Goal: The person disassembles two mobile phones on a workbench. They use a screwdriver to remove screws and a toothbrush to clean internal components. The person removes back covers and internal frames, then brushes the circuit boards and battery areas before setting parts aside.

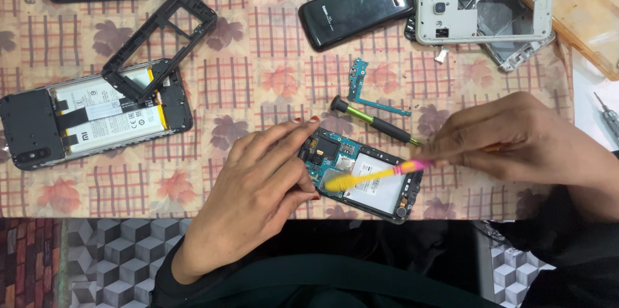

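Note:
An opened phone [371, 179] with its circuit board and white battery showing lies at the table's near edge. My left hand [258, 185] rests on its left end and pins it to the cloth. My right hand [516, 144] grips a yellow and pink brush [374, 176] whose blurred yellow head is over the board. A small screwdriver [374, 121] with a black handle lies just behind the phone, untouched.
A second opened phone with a white battery [97, 111] lies at the left, a loose black frame [161, 40] leaning on it. At the back are a black rear cover [354, 8], a white phone frame [483, 8], a teal flex board [358, 79] and an orange tray [580, 11].

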